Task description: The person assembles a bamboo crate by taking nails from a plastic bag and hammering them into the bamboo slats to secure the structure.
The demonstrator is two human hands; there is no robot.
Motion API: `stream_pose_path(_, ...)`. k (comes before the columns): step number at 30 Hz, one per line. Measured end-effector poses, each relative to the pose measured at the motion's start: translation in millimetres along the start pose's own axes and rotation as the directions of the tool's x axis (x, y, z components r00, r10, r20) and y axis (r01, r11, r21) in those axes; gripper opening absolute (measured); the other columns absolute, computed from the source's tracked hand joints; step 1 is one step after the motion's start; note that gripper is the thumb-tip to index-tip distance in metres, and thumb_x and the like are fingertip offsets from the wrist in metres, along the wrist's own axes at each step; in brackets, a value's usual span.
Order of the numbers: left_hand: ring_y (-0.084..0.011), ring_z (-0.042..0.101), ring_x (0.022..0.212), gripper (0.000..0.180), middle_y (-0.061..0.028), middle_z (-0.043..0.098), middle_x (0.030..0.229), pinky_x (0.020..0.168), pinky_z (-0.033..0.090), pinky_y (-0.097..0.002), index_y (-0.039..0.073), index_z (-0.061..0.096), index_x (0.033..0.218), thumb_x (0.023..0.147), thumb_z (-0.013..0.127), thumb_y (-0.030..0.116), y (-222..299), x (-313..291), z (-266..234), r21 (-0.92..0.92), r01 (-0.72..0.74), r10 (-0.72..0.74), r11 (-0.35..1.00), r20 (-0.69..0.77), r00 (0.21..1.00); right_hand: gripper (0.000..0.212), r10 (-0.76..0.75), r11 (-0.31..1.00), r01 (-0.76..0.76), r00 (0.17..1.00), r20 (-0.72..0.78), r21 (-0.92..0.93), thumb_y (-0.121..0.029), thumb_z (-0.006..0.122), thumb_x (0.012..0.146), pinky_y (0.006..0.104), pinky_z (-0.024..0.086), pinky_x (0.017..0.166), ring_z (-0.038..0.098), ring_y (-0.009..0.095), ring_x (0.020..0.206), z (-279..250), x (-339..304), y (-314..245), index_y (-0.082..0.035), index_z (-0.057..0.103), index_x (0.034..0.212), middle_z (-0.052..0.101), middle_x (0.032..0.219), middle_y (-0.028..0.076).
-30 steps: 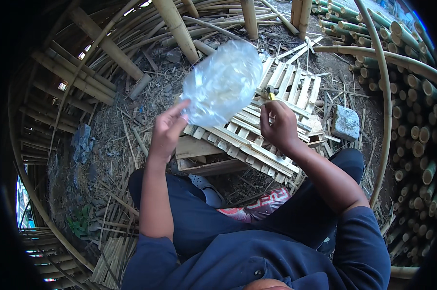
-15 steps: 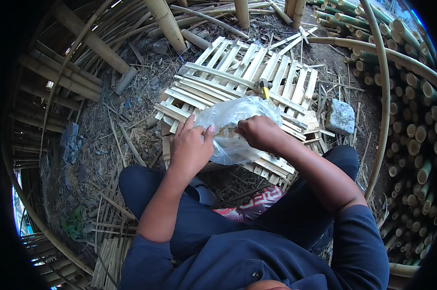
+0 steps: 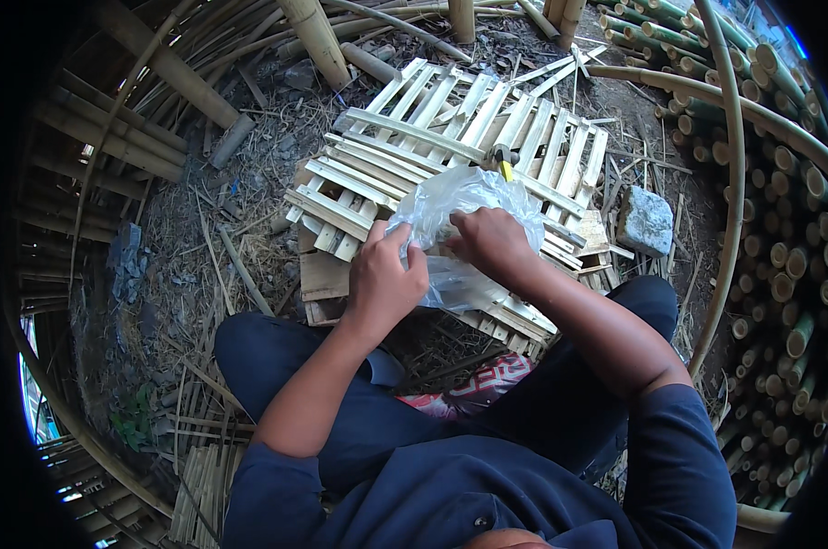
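A clear plastic bag (image 3: 464, 186) lies crumpled on a stack of bamboo-slat frames (image 3: 414, 142) in front of me. At its left side, my left hand (image 3: 385, 282) pinches the bag's edge between thumb and bent fingers. My right hand (image 3: 494, 245) is over the bag's middle with its fingers curled down into it. Whatever those fingertips hold is hidden, and the bag's contents are hard to make out. Just beyond the bag a hammer (image 3: 504, 163) with a yellow-and-black handle rests on the slats.
A pale stone block (image 3: 645, 221) sits right of the frames. Stacked green bamboo poles (image 3: 784, 247) fill the right side. Thick bamboo posts (image 3: 313, 41) stand at the back. A red-and-white printed sack (image 3: 487, 384) lies between my legs. Split bamboo strips (image 3: 208, 494) are piled at lower left.
My left hand has shifted right and slightly down along with the bag's left edge. The right hand has moved only a little, still at the bag. The view has tilted slightly.
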State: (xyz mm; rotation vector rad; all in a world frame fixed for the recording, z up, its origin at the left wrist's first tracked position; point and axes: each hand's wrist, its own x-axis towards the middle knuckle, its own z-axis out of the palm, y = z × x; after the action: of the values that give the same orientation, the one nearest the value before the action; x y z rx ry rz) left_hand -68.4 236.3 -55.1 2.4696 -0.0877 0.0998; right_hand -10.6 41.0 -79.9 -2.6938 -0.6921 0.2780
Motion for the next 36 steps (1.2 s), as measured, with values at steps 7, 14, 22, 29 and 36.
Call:
stream_pose_path(7,-0.0449,0.063,0.105,0.050,-0.0223,0.059,0.112,0.090,0.053,-0.0481,-0.003,0.065,0.125,0.075,0.067,-0.008,-10,10,-7,0.059,-0.132,0.129,0.989,0.049,0.990,0.014,0.113,0.979,-0.058,0.953,-0.282,0.197,-0.017,0.065,0.092,0.0525,0.056,0.073,0.070,0.045,0.077,11,5,4,-0.004,0.068,0.092,0.069,0.077,0.023)
stream_pose_path(14,-0.0479,0.061,0.105,0.060,-0.0239,0.056,0.115,0.091,0.050,-0.0477,-0.006,0.059,0.132,0.072,0.057,-0.014,2,7,-10,-0.033,-0.058,0.061,0.998,0.102,0.993,0.010,-0.052,0.996,0.063,0.985,-0.167,0.063,-0.008,0.068,0.079,0.0505,0.056,0.071,0.070,0.042,0.076,-1,8,13,-0.008,0.075,0.086,0.071,0.077,0.020)
stream_pose_path(22,-0.0483,0.061,0.105,0.059,-0.0243,0.055,0.115,0.089,0.051,-0.0515,-0.006,0.057,0.132,0.073,0.059,-0.012,-6,4,-4,-0.022,-0.123,0.125,0.992,0.094,0.988,0.014,0.038,0.999,-0.038,0.993,-0.115,0.001,-0.021,0.074,0.079,0.0499,0.057,0.070,0.071,0.041,0.071,12,10,8,-0.007,0.077,0.080,0.071,0.074,0.020)
stream_pose_path(29,-0.0488,0.060,0.107,0.060,-0.0246,0.054,0.116,0.089,0.051,-0.0521,-0.005,0.056,0.134,0.074,0.058,-0.012,-7,5,-4,-0.016,-0.127,0.128,0.992,0.113,0.985,0.026,0.112,0.994,-0.112,0.991,-0.079,0.006,-0.030,0.077,0.084,0.0504,0.057,0.071,0.072,0.041,0.073,22,18,9,-0.005,0.076,0.079,0.071,0.076,0.022)
stream_pose_path(36,-0.0490,0.060,0.107,0.062,-0.0249,0.053,0.118,0.090,0.051,-0.0527,-0.003,0.055,0.136,0.075,0.057,-0.012,-7,5,-5,-0.007,-0.116,0.116,0.993,0.124,0.985,0.020,0.177,0.983,-0.175,0.984,-0.028,0.052,-0.025,0.076,0.080,0.0494,0.058,0.072,0.072,0.040,0.075,29,24,14,-0.005,0.076,0.079,0.072,0.076,0.021)
